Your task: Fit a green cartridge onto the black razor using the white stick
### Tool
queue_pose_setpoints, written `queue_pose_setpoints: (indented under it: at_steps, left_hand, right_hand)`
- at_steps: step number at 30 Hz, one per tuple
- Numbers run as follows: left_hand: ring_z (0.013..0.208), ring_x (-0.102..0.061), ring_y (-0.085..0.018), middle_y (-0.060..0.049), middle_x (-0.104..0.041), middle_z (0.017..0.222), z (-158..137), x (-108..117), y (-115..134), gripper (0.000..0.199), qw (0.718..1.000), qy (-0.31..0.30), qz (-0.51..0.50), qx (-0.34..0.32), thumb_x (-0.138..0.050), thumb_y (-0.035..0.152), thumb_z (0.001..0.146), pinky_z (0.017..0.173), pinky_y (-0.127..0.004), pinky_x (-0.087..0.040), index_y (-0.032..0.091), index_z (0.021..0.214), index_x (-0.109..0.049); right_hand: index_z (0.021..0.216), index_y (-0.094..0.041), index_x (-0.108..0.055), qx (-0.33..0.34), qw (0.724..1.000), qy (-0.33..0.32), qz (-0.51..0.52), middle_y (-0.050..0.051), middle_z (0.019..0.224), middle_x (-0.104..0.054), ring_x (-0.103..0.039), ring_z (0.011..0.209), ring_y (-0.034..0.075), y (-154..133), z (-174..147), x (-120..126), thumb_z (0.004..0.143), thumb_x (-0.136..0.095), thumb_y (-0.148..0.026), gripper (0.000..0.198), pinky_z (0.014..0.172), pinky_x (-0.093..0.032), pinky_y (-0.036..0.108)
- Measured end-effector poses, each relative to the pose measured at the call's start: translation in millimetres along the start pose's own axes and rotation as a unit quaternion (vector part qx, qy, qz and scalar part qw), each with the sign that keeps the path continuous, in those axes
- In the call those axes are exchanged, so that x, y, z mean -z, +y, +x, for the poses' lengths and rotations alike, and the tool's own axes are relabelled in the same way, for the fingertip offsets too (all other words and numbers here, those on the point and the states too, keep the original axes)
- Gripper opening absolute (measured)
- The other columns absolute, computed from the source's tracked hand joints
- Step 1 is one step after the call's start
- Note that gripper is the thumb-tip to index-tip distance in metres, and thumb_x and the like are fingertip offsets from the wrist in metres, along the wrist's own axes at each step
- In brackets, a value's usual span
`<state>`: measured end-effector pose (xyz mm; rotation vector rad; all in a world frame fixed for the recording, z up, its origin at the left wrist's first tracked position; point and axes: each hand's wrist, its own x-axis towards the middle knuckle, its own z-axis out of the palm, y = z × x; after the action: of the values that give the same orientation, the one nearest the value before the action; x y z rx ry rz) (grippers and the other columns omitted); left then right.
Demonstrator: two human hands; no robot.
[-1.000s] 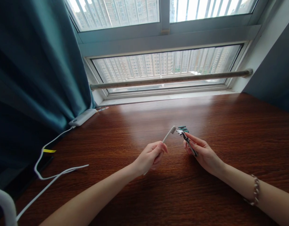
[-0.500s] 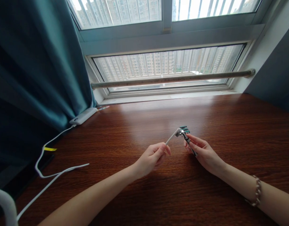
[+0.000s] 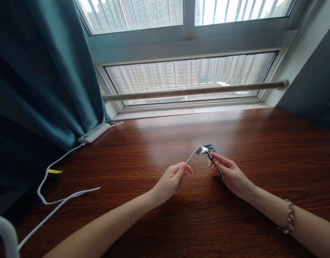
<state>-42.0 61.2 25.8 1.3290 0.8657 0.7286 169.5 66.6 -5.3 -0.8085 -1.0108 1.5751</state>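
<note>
1. Bare forearms enter from the near edge and meet over the middle of the wooden table (image 3: 262, 150); the right wrist wears a chain bracelet (image 3: 289, 217).
2. Near the left edge, a white cable (image 3: 63, 199) loops across the wood, with a small yellow tag (image 3: 55, 171) beside it, and a curved white object (image 3: 5, 233) fills the lower left corner.
3. Closed around the lower handle of a small white brush (image 3: 192, 155), the left hand (image 3: 170, 181) pinches it between thumb and fingertips; the brush slants up and to the right, lifted off the table.
4. Just to the right, the right hand (image 3: 231, 174) is closed on the dark handle of a razor (image 3: 211, 156), the handle lying along the fingers and the head pointing away from the person.
5. At the far tips, the bristled head of the brush meets the green and silver head of the razor; they look to be touching, though the contact is too small to be sure of.
6. Further back on the left, the cable runs to a white power bank (image 3: 94, 133) lying at the foot of a teal curtain (image 3: 41, 79).
7. Beyond the table's far edge stands a window (image 3: 186, 77) with a metal rail (image 3: 194, 91) across its lower pane, and tall buildings show through the glass.
</note>
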Motion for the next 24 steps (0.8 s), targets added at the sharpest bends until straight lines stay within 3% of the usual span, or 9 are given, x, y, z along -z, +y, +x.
queue_pose_setpoints:
  at_steps: [4,7,13,18,24]
  left_hand:
    - [0.036,-0.021,-0.005,0.009,-0.025,0.043,-0.8,0.0,0.2,0.034,1.0,-0.004,0.016,-0.013,-0.031,0.044,0.086,0.034,-0.018,-0.019,0.014,0.086,-0.048]
    - [0.04,-0.026,-0.005,0.007,-0.028,0.047,-2.5,-0.5,1.4,0.032,0.995,-0.012,0.097,-0.023,-0.035,0.042,0.085,0.039,-0.019,-0.02,0.014,0.086,-0.05]
    - [0.047,-0.028,-0.006,0.006,-0.03,0.052,-3.4,1.3,0.8,0.03,0.974,0.066,0.206,-0.064,-0.034,0.039,0.086,0.045,-0.02,-0.023,0.015,0.086,-0.051]
    - [0.049,-0.025,-0.006,0.006,-0.029,0.053,-2.6,1.5,-0.6,0.027,0.958,0.052,0.266,-0.092,-0.037,0.037,0.085,0.047,-0.021,-0.021,0.014,0.082,-0.052]
    - [0.052,-0.027,-0.007,0.005,-0.031,0.055,-2.0,1.6,-4.7,0.027,0.944,0.1,0.299,-0.095,-0.036,0.036,0.086,0.05,-0.02,-0.023,0.016,0.074,-0.048]
  right_hand:
    - [0.107,-0.025,-0.06,0.003,1.0,-0.001,0.007,0.003,0.081,-0.055,-0.043,0.066,0.01,-0.7,-0.3,-1.3,0.076,-0.06,-0.026,0.031,0.06,-0.033,0.023]
    - [0.108,-0.025,-0.058,0.006,1.0,-0.018,0.009,0.002,0.08,-0.053,-0.039,0.061,0.008,-0.3,0.6,-1.0,0.078,-0.058,-0.026,0.03,0.055,-0.03,0.022]
    - [0.109,-0.027,-0.057,0.004,1.0,-0.028,0.015,0.001,0.079,-0.05,-0.034,0.056,0.006,2.8,2.4,2.7,0.08,-0.055,-0.026,0.029,0.048,-0.021,0.021]
    - [0.111,-0.027,-0.056,0.014,0.999,-0.048,-0.01,0.002,0.08,-0.051,-0.034,0.058,0.006,1.9,0.6,1.7,0.08,-0.055,-0.024,0.031,0.05,-0.022,0.022]
    - [0.111,-0.024,-0.056,-0.011,0.999,-0.046,-0.012,0.002,0.076,-0.051,-0.034,0.054,0.006,-0.4,1.2,0.8,0.081,-0.054,-0.027,0.031,0.049,-0.024,0.022]
